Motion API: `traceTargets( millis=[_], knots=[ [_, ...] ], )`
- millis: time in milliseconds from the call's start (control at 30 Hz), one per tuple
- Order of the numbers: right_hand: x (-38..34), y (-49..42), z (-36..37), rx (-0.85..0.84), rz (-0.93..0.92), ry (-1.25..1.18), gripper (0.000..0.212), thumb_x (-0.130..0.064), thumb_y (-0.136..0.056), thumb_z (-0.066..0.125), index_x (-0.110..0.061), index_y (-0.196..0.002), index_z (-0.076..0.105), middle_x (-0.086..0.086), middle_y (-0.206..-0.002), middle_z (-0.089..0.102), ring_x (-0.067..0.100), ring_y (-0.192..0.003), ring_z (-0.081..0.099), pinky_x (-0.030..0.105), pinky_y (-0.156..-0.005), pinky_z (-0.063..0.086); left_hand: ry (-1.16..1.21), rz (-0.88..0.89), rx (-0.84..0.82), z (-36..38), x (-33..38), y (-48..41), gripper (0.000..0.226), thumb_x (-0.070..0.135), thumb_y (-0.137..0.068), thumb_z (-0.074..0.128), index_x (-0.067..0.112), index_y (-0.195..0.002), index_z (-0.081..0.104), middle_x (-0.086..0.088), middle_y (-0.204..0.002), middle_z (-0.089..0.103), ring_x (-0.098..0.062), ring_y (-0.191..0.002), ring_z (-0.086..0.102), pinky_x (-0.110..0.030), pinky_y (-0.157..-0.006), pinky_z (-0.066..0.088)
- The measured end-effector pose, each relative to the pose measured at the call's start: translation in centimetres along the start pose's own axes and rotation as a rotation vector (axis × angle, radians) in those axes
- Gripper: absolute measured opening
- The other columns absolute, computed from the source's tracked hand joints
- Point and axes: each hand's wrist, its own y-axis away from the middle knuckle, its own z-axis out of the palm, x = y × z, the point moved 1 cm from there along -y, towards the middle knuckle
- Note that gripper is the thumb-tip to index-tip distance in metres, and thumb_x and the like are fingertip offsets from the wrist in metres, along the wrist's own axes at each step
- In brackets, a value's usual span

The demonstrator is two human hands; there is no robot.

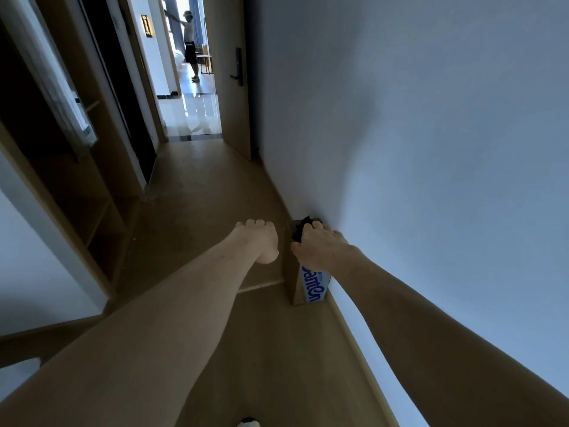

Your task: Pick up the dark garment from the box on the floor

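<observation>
A tall cardboard box (303, 286) with blue lettering stands on the floor against the right-hand wall. Something black (300, 229), perhaps a bag, sticks out of its top. My right hand (320, 248) sits over the top of the box, fingers curled round the black thing. My left hand (261, 240) hovers just left of the box with its fingers curled under, holding nothing, a small gap between it and the box.
A narrow corridor with a tan floor (215, 192) runs ahead. The white wall (415, 134) is close on the right, open wooden shelving (92, 211) on the left. An open door (232, 72) leads to a bright room where a person (190, 44) stands.
</observation>
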Motion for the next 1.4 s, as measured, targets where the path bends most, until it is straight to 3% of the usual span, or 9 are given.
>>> traceTargets(
  millis=[500,1400],
  knots=[
    [0.7,-22.8,-0.7,-0.043,0.117,-0.048,0.049,-0.039,-0.101,0.033,-0.008,-0.138,0.037,0.014,-0.139,0.039,0.03,-0.129,0.037,0.043,-0.108,0.031,-0.026,0.124,-0.039,-4.3,-5.5,-23.8,0.062,0.031,-0.097,0.045,0.005,-0.148,0.021,-0.016,-0.151,0.028,-0.033,-0.138,0.027,-0.044,-0.112,0.023],
    [17.1,-51.6,7.0,-0.275,0.263,-0.131,0.046,-0.037,-0.098,0.038,-0.006,-0.133,0.04,0.013,-0.131,0.044,0.029,-0.12,0.042,0.038,-0.098,0.034,-0.006,0.306,-0.265,0.2,2.3,-58.4,0.074,0.035,-0.092,0.053,0.006,-0.149,0.016,-0.017,-0.15,0.027,-0.034,-0.136,0.027,-0.042,-0.109,0.028]
  ],
)
